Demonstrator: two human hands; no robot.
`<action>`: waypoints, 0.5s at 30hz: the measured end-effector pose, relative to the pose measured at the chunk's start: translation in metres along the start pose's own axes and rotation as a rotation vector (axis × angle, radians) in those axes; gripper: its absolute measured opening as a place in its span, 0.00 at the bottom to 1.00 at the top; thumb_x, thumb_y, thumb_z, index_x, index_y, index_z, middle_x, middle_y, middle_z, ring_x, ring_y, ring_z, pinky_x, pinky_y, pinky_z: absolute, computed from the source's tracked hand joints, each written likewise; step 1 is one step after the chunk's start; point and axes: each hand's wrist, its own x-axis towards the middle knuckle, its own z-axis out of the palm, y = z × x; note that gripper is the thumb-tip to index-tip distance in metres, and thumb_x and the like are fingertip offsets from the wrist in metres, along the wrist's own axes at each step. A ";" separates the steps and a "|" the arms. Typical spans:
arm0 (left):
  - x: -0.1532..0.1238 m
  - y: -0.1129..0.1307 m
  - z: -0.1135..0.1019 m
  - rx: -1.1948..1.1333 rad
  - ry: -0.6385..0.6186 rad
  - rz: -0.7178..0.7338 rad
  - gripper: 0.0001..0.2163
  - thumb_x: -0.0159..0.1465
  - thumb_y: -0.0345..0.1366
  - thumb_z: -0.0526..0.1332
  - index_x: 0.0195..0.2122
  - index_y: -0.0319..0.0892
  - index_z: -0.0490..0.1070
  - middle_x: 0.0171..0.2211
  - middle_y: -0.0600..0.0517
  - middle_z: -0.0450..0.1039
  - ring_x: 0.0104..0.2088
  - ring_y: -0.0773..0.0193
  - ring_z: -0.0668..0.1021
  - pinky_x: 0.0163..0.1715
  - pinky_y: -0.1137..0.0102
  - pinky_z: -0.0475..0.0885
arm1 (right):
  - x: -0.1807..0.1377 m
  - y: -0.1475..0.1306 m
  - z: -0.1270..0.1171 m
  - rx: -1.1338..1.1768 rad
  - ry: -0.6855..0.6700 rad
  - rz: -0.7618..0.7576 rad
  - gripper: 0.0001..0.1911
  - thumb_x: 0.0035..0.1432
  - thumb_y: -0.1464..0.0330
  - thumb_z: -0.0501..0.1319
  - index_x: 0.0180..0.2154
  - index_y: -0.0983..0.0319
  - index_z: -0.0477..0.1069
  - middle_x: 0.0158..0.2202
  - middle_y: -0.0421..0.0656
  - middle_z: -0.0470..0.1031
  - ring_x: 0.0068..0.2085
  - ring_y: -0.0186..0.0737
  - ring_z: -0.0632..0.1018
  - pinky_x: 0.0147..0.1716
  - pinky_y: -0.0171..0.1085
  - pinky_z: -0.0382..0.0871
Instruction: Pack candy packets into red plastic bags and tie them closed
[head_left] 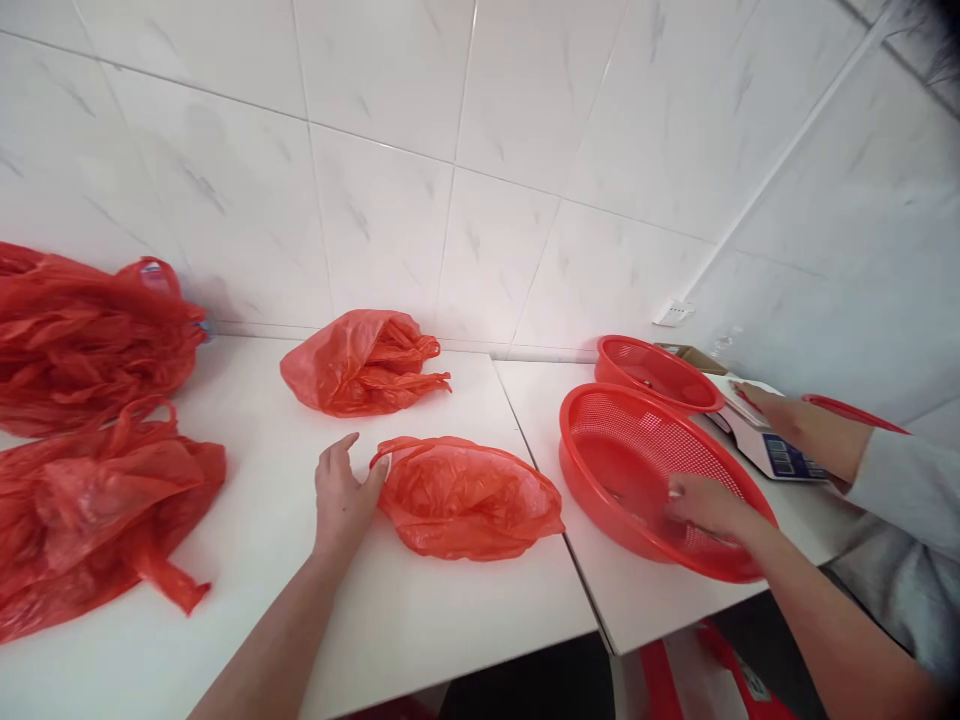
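Observation:
My left hand (341,495) lies open on the white table (420,630), fingers spread, its thumb touching the left edge of a crumpled red plastic bag (465,497). My right hand (705,505) reaches over the near rim into a large red mesh basket (600,440). Its fingers lie stretched on the inner wall, a little blurred. A second red basket (656,370) stands just behind the first.
More red bags lie at the back centre (360,362) and in heaps at the left (82,340) (90,510). At the right, another person's hand (787,420) with a grey sleeve rests on a white scale (772,450). White tiled walls close the back and right.

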 end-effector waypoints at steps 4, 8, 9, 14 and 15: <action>0.000 -0.001 0.002 -0.138 -0.079 -0.125 0.29 0.57 0.50 0.58 0.58 0.45 0.56 0.54 0.42 0.63 0.48 0.53 0.72 0.42 0.60 0.71 | -0.001 -0.044 -0.026 0.065 0.008 0.042 0.12 0.49 0.64 0.58 0.24 0.57 0.54 0.18 0.35 0.62 0.18 0.32 0.63 0.17 0.33 0.54; 0.001 -0.001 0.003 -0.168 -0.146 -0.164 0.29 0.56 0.52 0.58 0.57 0.47 0.57 0.47 0.46 0.69 0.41 0.56 0.75 0.38 0.61 0.72 | -0.031 -0.135 -0.024 0.243 0.032 -0.180 0.10 0.53 0.62 0.55 0.27 0.58 0.55 0.25 0.37 0.65 0.22 0.32 0.67 0.17 0.30 0.55; 0.002 0.000 0.002 -0.159 -0.154 -0.162 0.29 0.56 0.52 0.58 0.56 0.47 0.58 0.45 0.47 0.70 0.40 0.56 0.75 0.37 0.61 0.72 | -0.039 -0.158 -0.016 0.288 -0.009 -0.264 0.08 0.54 0.64 0.54 0.27 0.58 0.56 0.27 0.37 0.66 0.24 0.32 0.68 0.18 0.29 0.56; 0.002 0.004 0.000 -0.085 -0.204 -0.154 0.28 0.55 0.54 0.58 0.55 0.47 0.60 0.38 0.51 0.73 0.35 0.59 0.75 0.38 0.62 0.71 | -0.052 -0.236 0.043 0.258 -0.095 -0.602 0.04 0.52 0.69 0.57 0.30 0.59 0.61 0.30 0.36 0.67 0.26 0.30 0.67 0.25 0.30 0.58; 0.002 0.005 -0.001 -0.068 -0.214 -0.153 0.28 0.55 0.54 0.58 0.54 0.48 0.60 0.37 0.52 0.73 0.34 0.59 0.75 0.38 0.62 0.71 | -0.050 -0.243 0.051 0.251 -0.116 -0.649 0.05 0.52 0.69 0.58 0.32 0.59 0.62 0.32 0.36 0.68 0.28 0.31 0.68 0.26 0.31 0.59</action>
